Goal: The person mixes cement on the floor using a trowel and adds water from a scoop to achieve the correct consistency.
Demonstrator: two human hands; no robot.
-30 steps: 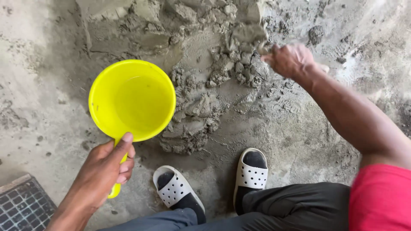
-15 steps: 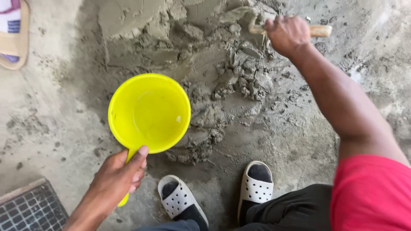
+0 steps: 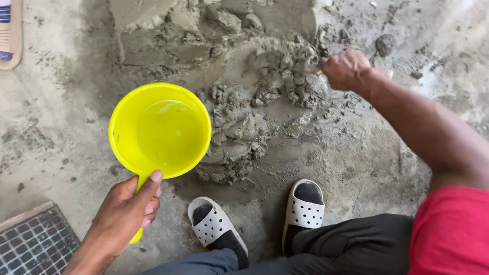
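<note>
My left hand (image 3: 127, 210) grips the handle of a bright yellow plastic scoop (image 3: 160, 131), held level over the floor with a little water in its bowl. It hovers just left of a lumpy heap of wet grey cement mortar (image 3: 249, 91). My right hand (image 3: 345, 69) is closed around the wooden handle of a tool that digs into the heap's right side; the tool's blade is buried in the mortar and hidden. My two feet in white perforated clogs (image 3: 305, 206) stand just below the heap.
A metal floor grate (image 3: 35, 244) lies at the bottom left corner. Part of a sandal (image 3: 10, 30) shows at the top left edge. The concrete floor (image 3: 46, 127) around the heap is smeared and dusty.
The right hand has come down and leftwards, drawing the tool into the heap. The yellow scoop stays in my left hand, close beside the mortar.
</note>
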